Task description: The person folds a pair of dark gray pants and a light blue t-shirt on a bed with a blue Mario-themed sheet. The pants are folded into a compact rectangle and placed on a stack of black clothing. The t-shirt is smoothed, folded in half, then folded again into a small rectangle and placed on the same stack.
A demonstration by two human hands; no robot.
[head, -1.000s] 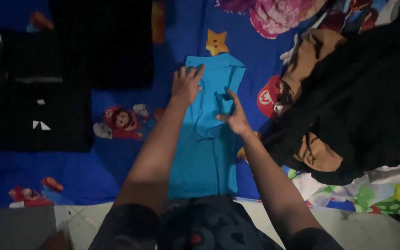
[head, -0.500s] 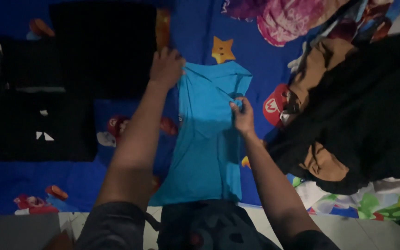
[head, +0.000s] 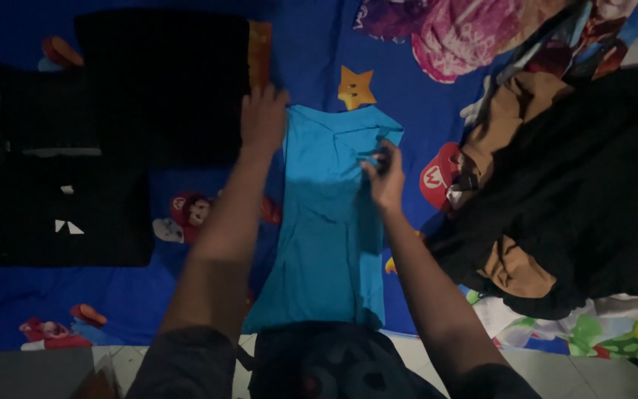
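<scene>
Your left hand lies flat, fingers together, on the upper left corner of the turquoise shirt, pressing it onto the blue cartoon-print sheet. Your right hand is closed in a pinch on a fold of the same shirt near its right shoulder; the light is poor, so I cannot say for certain how much cloth is caught between the fingers. The shirt runs from between your hands back toward your body as a long, narrow, already doubled strip. Just left of your left hand sit folded black garments, and one of them touches or nearly touches your fingers. Well to the right of your right hand lies a loose heap of black and tan clothes. The risk I see is at the pinch: if your right hand lifts only the top layer, the fold underneath may slide open and the strip will lose its straight edge. If your left hand eases its pressure, the whole collar end could drag sideways across the sheet. Your left fingers could also catch the edge of the black garment beside them and rumple it.
</scene>
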